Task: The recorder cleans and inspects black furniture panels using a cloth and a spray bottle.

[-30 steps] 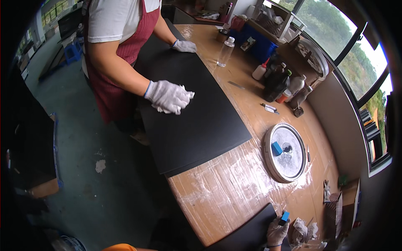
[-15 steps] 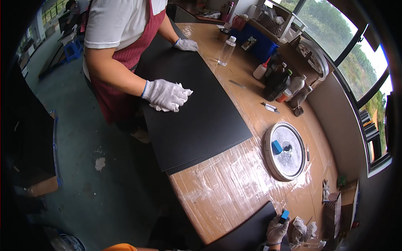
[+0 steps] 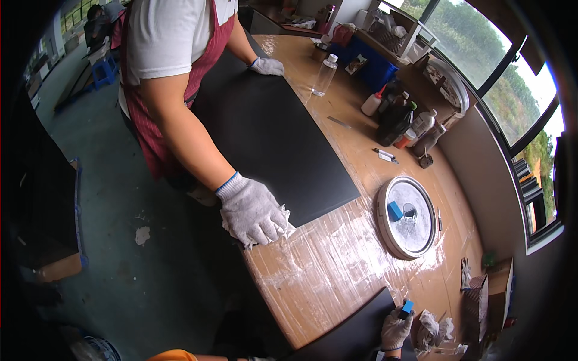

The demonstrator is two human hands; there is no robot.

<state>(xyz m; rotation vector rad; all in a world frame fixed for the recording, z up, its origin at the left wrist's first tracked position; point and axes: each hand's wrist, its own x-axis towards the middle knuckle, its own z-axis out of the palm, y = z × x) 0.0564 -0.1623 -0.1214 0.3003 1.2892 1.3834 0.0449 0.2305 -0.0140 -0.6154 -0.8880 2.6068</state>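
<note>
My gloved right hand [image 3: 395,333], at the lower right, is closed on a small blue block [image 3: 407,307]. It is over a black panel [image 3: 355,325] that runs off the lower edge. Only a sliver of my left hand [image 3: 260,359] shows at the bottom edge, beyond my orange sleeve [image 3: 174,355]; its fingers are hidden. Across the table, a co-worker's gloved hand [image 3: 250,207] presses a white cloth [image 3: 288,224] on the near corner of another black panel [image 3: 271,138]. The co-worker's other gloved hand [image 3: 267,66] rests by that panel's far edge.
A round white lid [image 3: 381,222] with another blue block [image 3: 395,210] on it lies on the film-covered table [image 3: 313,271]. Several bottles [image 3: 400,117] stand towards the window, with a clear bottle [image 3: 325,75] farther off. Crumpled white cloths [image 3: 430,330] lie right of my hand.
The co-worker's hand has wiped the cloth from the middle of the far panel towards its near corner. My right hand and its blue block are nearly unmoved.
</note>
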